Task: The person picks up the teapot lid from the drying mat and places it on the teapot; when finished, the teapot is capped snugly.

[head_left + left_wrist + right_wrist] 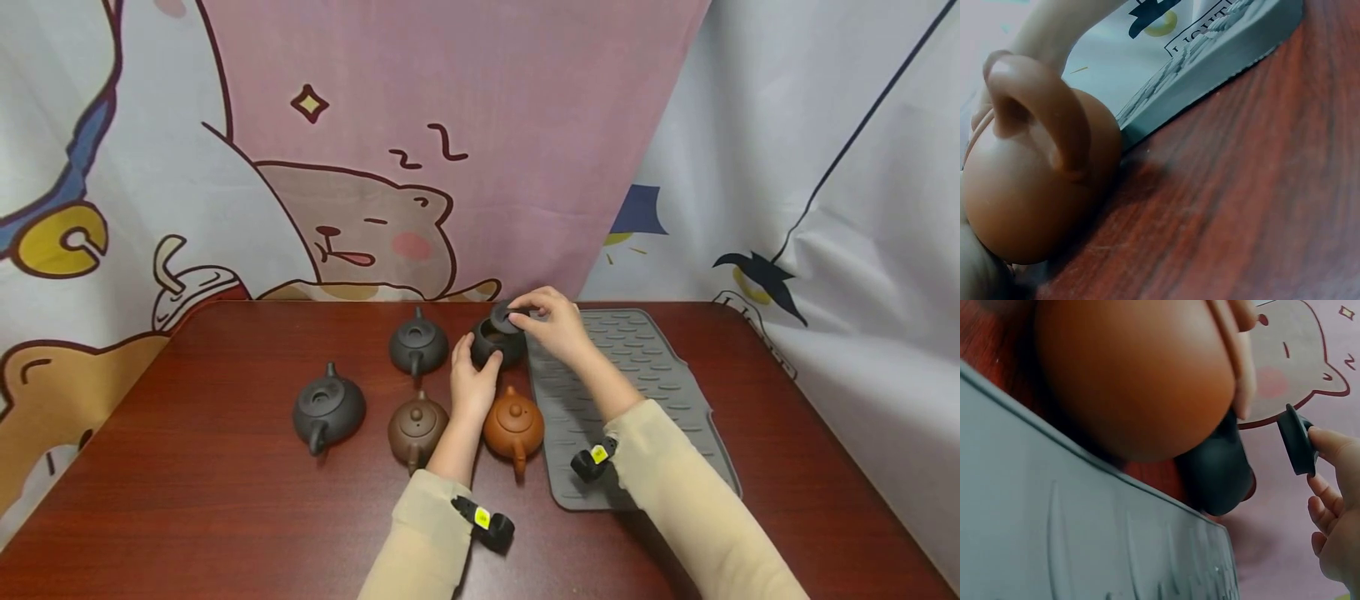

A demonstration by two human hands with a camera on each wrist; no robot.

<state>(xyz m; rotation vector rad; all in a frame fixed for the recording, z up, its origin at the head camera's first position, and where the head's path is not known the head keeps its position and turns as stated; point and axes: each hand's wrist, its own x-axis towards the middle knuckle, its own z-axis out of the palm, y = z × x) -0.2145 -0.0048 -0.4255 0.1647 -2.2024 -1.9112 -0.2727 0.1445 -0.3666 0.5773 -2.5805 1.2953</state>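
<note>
At the back of the table a dark grey teapot (pixel 512 350) stands with its top opening uncovered. My left hand (pixel 476 385) holds it by the near left side, fingers along the left and thumb at the front. The teapot's round lid (pixel 1295 442) is tilted above the opening, pinched between thumb and fingers of my right hand (pixel 553 327). In the right wrist view the lid shows edge-on, apart from the dark pot body. An orange-brown teapot (pixel 513 427) sits just in front, between my forearms, and fills much of both wrist views.
A brown teapot (pixel 412 425) stands beside my left forearm, partly covered by it. Two more dark grey teapots, one behind it (pixel 431 348) and one farther left (pixel 341 412), stand on the reddish wooden table (pixel 225 500). A ridged grey mat (pixel 622 358) lies under my right arm.
</note>
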